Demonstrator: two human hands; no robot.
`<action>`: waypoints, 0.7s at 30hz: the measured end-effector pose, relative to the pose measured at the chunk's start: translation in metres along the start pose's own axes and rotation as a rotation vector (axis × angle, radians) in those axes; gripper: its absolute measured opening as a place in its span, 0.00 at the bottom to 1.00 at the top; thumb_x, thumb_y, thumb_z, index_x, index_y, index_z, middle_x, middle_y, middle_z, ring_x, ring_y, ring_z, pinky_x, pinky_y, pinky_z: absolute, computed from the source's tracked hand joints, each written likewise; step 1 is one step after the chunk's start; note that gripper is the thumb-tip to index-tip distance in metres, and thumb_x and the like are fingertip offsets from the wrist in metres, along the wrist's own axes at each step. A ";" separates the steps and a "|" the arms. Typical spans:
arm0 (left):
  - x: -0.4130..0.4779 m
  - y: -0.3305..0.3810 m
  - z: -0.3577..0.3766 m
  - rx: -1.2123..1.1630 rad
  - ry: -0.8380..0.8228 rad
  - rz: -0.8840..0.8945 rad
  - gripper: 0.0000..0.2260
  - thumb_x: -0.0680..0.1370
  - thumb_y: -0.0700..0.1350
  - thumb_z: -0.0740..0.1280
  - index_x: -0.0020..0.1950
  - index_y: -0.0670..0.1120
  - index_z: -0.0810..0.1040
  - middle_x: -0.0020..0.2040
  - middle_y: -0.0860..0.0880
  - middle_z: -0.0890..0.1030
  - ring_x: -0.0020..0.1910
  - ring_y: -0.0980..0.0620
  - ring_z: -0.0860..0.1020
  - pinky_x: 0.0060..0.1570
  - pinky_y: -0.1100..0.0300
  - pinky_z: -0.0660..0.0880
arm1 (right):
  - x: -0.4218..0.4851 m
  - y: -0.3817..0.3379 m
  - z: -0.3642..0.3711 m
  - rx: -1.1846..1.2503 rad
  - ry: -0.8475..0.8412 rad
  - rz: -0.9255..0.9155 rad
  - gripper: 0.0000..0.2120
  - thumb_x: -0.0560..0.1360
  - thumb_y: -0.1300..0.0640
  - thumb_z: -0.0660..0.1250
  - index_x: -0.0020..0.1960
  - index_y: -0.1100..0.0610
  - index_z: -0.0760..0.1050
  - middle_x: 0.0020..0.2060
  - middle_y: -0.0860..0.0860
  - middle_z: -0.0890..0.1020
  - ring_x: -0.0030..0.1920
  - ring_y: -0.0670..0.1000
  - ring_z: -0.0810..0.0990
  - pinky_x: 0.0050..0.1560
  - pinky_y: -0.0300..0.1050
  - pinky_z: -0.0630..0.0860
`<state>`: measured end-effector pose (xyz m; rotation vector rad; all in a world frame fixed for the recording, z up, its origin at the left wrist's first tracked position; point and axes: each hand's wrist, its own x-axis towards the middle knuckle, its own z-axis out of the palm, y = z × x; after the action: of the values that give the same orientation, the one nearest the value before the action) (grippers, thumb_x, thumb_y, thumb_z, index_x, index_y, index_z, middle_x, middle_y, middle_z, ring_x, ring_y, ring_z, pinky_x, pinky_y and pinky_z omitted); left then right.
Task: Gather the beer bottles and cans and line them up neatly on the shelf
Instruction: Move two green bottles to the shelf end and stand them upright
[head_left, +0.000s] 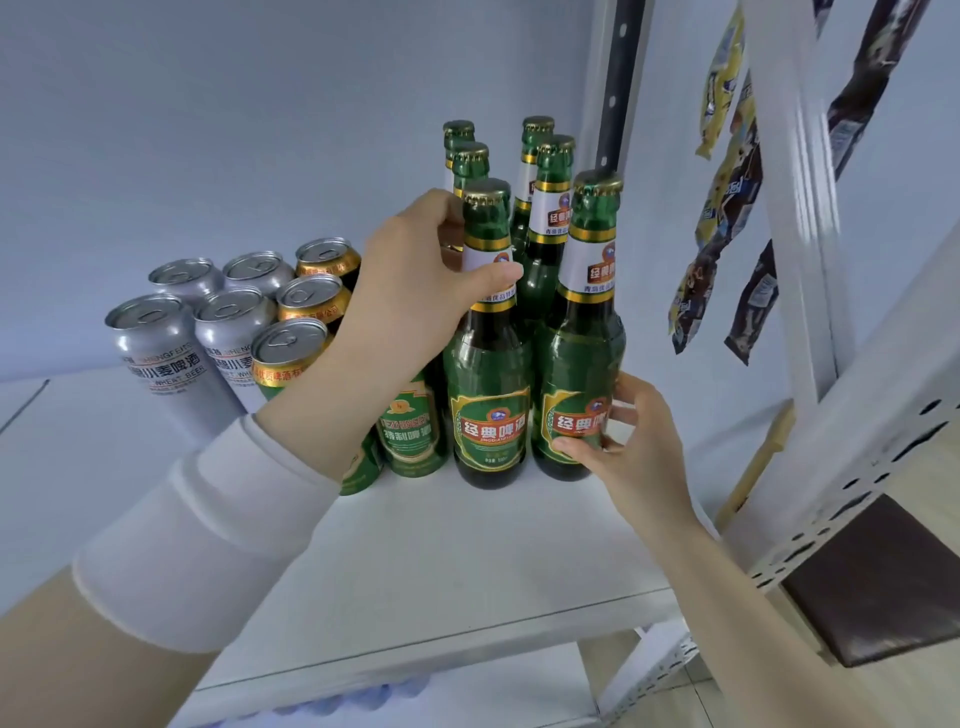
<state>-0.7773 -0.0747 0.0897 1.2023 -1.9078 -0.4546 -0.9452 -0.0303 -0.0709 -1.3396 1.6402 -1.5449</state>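
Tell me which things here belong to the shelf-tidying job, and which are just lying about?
Job: green beer bottles, silver cans, gold-rimmed green cans, white shelf, left hand, right hand.
Lying about: hanging snack packets, brown panel.

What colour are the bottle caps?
The bottle caps are green with gold crimped edges, seen clearly in the head view.

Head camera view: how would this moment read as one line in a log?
left hand: grips neck of front-left green glass beer bottle | right hand: holds front-right green glass beer bottle at label | both upright on white metal shelf
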 end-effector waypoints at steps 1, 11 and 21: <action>0.001 -0.001 0.001 0.004 0.011 -0.002 0.16 0.71 0.48 0.71 0.55 0.45 0.75 0.48 0.54 0.78 0.47 0.56 0.76 0.41 0.74 0.68 | 0.002 0.001 0.002 -0.011 0.003 -0.008 0.33 0.60 0.63 0.78 0.59 0.47 0.67 0.55 0.48 0.71 0.51 0.44 0.76 0.43 0.37 0.76; 0.011 -0.008 0.004 -0.004 0.044 0.003 0.17 0.70 0.48 0.72 0.56 0.44 0.75 0.48 0.54 0.78 0.47 0.54 0.77 0.44 0.71 0.70 | 0.016 0.002 0.010 -0.047 -0.001 -0.011 0.34 0.61 0.62 0.78 0.64 0.53 0.67 0.55 0.48 0.70 0.54 0.49 0.75 0.50 0.47 0.78; 0.016 -0.013 0.003 0.022 0.016 0.038 0.19 0.72 0.49 0.71 0.58 0.44 0.72 0.49 0.54 0.76 0.47 0.55 0.74 0.39 0.75 0.65 | 0.019 -0.003 0.013 -0.144 -0.007 -0.013 0.36 0.62 0.62 0.77 0.66 0.56 0.65 0.57 0.50 0.69 0.55 0.50 0.74 0.54 0.52 0.78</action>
<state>-0.7757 -0.0954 0.0858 1.1791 -1.9230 -0.4032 -0.9399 -0.0524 -0.0662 -1.4305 1.7702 -1.4509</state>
